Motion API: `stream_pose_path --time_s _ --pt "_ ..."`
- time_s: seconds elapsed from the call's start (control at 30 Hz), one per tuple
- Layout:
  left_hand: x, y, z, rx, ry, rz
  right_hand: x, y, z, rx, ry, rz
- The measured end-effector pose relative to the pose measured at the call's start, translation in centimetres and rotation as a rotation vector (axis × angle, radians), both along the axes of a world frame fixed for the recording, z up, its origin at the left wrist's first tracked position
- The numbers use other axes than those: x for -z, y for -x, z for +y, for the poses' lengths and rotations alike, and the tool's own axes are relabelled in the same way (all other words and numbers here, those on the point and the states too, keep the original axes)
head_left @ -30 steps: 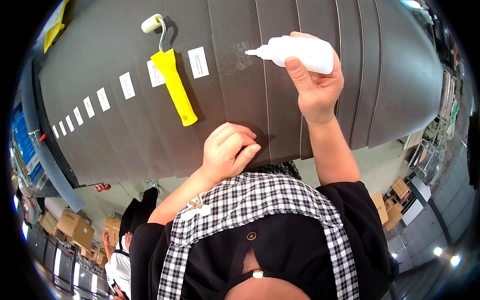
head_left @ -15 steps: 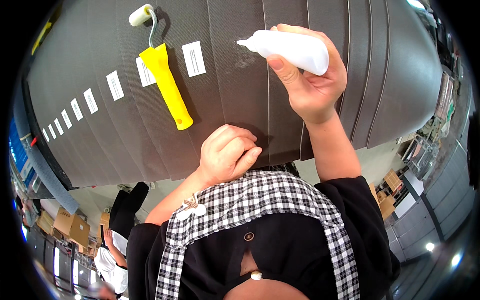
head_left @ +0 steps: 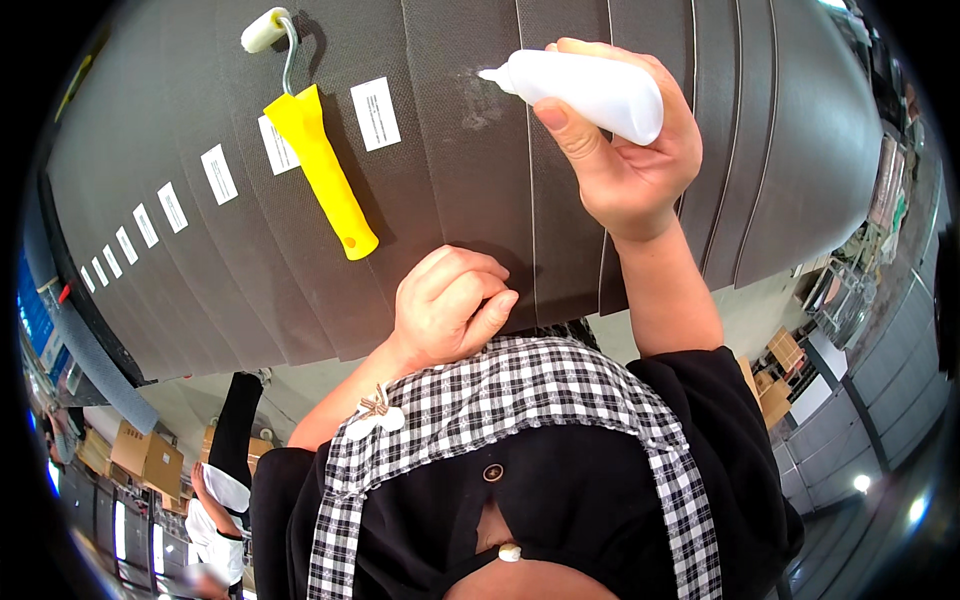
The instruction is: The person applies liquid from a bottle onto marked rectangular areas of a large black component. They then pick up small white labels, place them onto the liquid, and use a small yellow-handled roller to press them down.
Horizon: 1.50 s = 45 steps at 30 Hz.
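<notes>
My right hand is wrapped round a white squeeze bottle, tilted so that its nozzle points left. The tip is at or just above a smeared, whitish patch on a dark brown textured sheet. My left hand rests curled by the near edge of the stacked sheets; its palm is hidden, so I cannot make out whether anything is in it. A small paint roller with a yellow handle lies left of the bottle, partly over one white label. Another white label sits between roller and patch.
Overlapping brown sheets form steps to the right, their edges running away from me. More white labels run in a row to the left. Beyond the near edge are cardboard boxes and another person in a white top.
The sheets, labels and roller appear slightly farther left in view. The bottle's nozzle stays by the smeared patch. The other person in the background has shifted. Both hands keep their hold.
</notes>
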State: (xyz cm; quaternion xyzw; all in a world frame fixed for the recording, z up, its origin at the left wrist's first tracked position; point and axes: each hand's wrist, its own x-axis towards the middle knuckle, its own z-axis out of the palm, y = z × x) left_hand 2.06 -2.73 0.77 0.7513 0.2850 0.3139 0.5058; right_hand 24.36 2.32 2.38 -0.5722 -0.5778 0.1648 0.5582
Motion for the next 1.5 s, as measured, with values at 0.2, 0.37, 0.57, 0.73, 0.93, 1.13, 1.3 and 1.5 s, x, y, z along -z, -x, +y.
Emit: stream_pose_path --time_s 0.2,0.37,0.57,0.73,0.93,1.13,1.3,1.5 --pt "0.1 -0.1 0.1 -0.004 -0.018 -0.003 -0.7 -0.1 -1.0 -0.03 -0.015 -0.098" --pt "0.0 0.0 0.1 -0.003 -0.016 0.0 -1.2 0.3 -2.3 -0.047 0.019 -0.131" --pt "0.0 -0.1 0.1 -0.006 -0.028 -0.007 -1.1 0.4 -1.0 -0.022 -0.063 -0.102" --pt "0.1 -0.2 0.1 -0.007 -0.028 -0.022 -0.4 0.4 -0.1 -0.035 -0.036 -0.092" --pt "0.1 0.1 0.0 0.004 0.003 -0.018 -0.8 0.9 -1.7 -0.056 -0.01 -0.14" --pt "0.0 0.1 0.1 0.012 0.007 -0.019 -1.0 0.7 -3.2 -0.124 0.043 -0.196" --pt "0.0 -0.1 0.1 0.011 0.0 -0.019 -1.0 0.1 -3.4 -0.04 0.039 -0.184" --pt "0.0 -0.2 0.0 0.012 -0.013 -0.035 -1.2 -0.2 -3.5 -0.008 0.017 -0.188"
